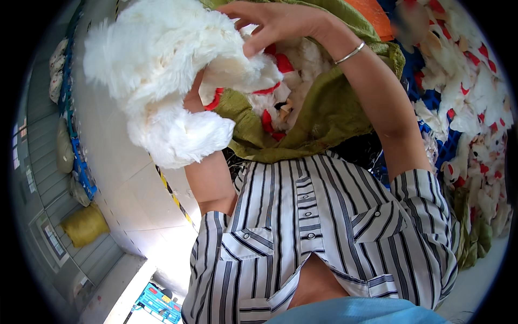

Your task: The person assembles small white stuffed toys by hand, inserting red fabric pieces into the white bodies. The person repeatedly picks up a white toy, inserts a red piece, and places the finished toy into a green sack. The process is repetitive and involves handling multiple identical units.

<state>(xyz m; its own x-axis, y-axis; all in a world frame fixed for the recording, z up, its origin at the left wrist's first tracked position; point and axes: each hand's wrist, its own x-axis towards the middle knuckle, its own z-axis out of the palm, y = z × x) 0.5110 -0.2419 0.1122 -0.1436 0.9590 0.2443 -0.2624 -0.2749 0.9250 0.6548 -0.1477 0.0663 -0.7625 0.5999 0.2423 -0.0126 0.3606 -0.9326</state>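
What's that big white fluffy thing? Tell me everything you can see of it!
The white fluffy thing looks like long, soft fur, floppy and bunched, with creamier patches. It hangs at the left of the green sack, covering part of the left arm. The right hand's fingers seem to touch its upper right edge.

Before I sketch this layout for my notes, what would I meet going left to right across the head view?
Yellow bundle → white fluffy piece → right hand → silver bangle → heap of white and red pieces.
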